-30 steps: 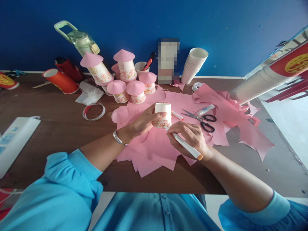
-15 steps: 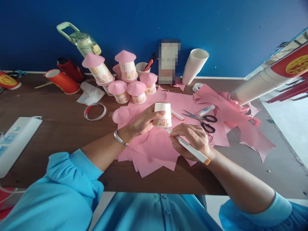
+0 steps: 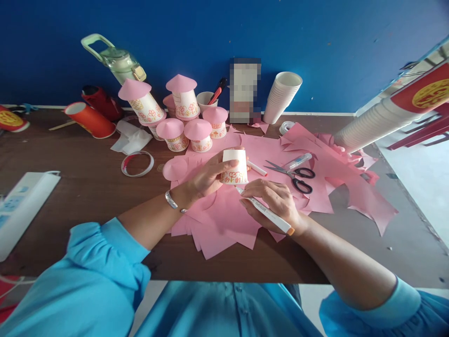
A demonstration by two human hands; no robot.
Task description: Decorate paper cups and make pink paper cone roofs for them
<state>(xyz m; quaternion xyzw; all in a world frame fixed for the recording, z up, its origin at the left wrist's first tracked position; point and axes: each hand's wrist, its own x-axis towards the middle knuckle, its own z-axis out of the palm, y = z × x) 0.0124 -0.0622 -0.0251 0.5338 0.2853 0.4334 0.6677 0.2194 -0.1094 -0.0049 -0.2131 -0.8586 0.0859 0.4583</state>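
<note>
craft desk w/ pink paper (image 3: 266,150), scissors (image 3: 293,173)

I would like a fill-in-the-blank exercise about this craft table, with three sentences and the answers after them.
1. The left hand holds an upside-down paper ____ with flowers drawn on it.
2. The right hand grips a white ____ whose tip is at the cup.
3. The scissors lie on sheets of ____ paper.

Missing words: cup; marker; pink
</note>
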